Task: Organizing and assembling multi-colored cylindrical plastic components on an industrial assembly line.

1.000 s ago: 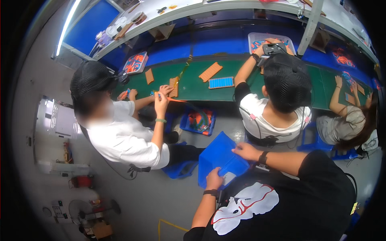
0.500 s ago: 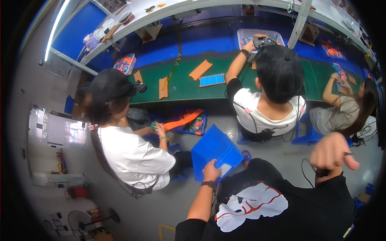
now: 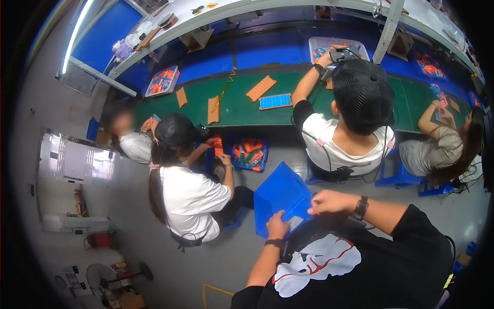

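Note:
A blue plastic bin (image 3: 280, 190) is tilted in front of my body, with a white label on its near wall. My left hand (image 3: 278, 225) grips the near rim, thumb and fingers closed over it. At the bin's right-hand edge is my right hand (image 3: 332, 202), its fingers drawn together in a pinch. A small dark bit shows at those fingertips, too small to name. Only bare blue walls show in the visible part of the bin's inside.
Several co-workers sit ahead along a green workbench (image 3: 247, 117). One in white (image 3: 190, 190), at my left, handles orange strips over a blue crate (image 3: 250, 167) of orange and green pieces. Orange trays (image 3: 261, 88) and white baskets (image 3: 312, 49) stand on the bench.
My right hand has come in from the far right to the bin's edge. My left hand still holds the bin. The co-worker at left has lowered and gathered the orange strip.

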